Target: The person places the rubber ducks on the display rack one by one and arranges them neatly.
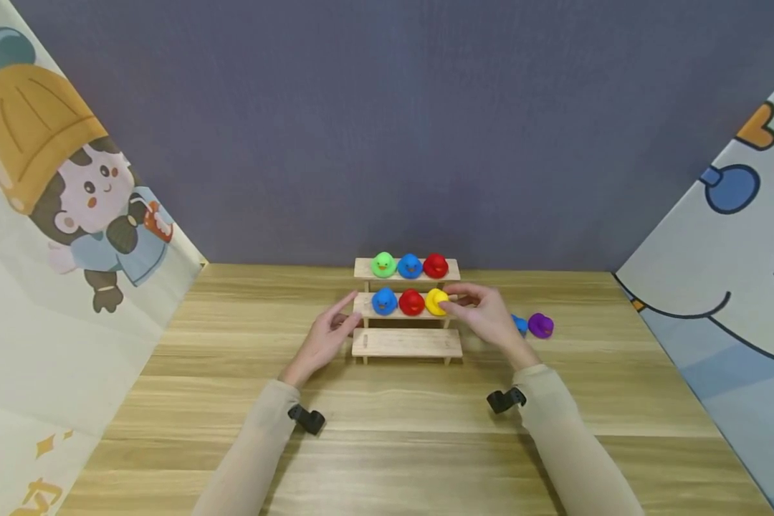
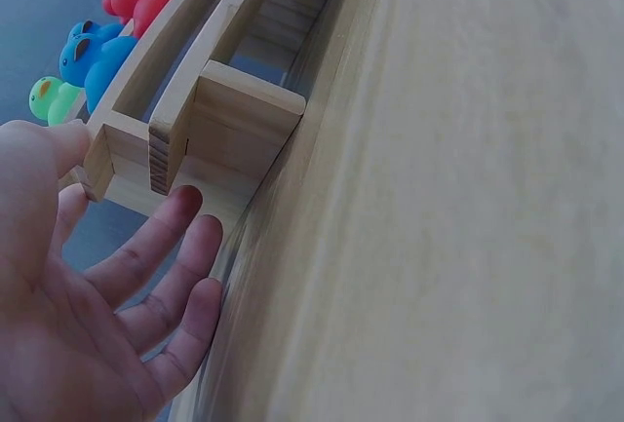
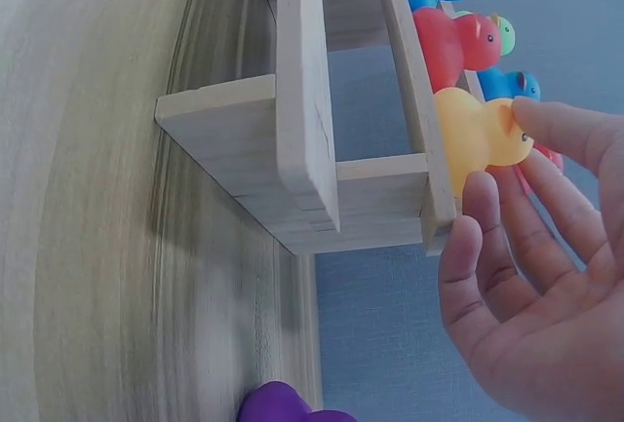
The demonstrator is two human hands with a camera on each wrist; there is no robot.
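A yellow rubber duck point(image 1: 435, 302) sits at the right end of the middle step of a three-step wooden rack point(image 1: 406, 344). My right hand point(image 1: 484, 315) holds this duck between thumb and fingers, its other fingers beside the step's end. Left of it on the same step are a red duck point(image 1: 412, 302) and a blue duck point(image 1: 384, 302). On the top step stand a green duck point(image 1: 383, 265), a second blue duck point(image 1: 410, 266) and a second red duck point(image 1: 435, 266). My left hand point(image 2: 88, 315), fingers loosely spread, is at the rack's left end, thumb by the middle step's edge.
A purple duck point(image 1: 541, 326) and another blue duck point(image 1: 519, 325), partly hidden by the right hand, lie on the wooden table point(image 1: 387, 444) right of the rack. A dark blue-grey wall point(image 1: 387, 143) rises close behind. Printed panels stand at both sides.
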